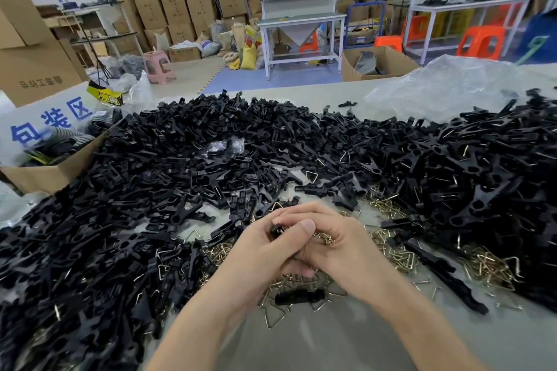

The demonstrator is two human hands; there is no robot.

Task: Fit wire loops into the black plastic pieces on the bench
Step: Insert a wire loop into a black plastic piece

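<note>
Both hands were pressed together over the bench (346,346), fingers overlapping: the left hand (259,250) pinched a black plastic piece (276,229) near its end, and the right hand (343,247) was curled round a small clump of wire loops (327,238). Which loop was being seated was hidden by the fingers. The piece looked light and stiff, best held by its flat body so that the slotted end stayed free. The loops looked thin, springy and apt to tangle, so one would be best taken by its closed corner and its open ends pressed in. More loose loops (394,253) lay just right of the hands, and the heap of black pieces (211,159) spread beyond them and to both sides. Far to the left of the hands an open cardboard box (54,173) held dark bundled goods, too blurred to tell apart. Beyond the right hand lay a crumpled clear plastic bag (452,84), its contents unseen.
</note>
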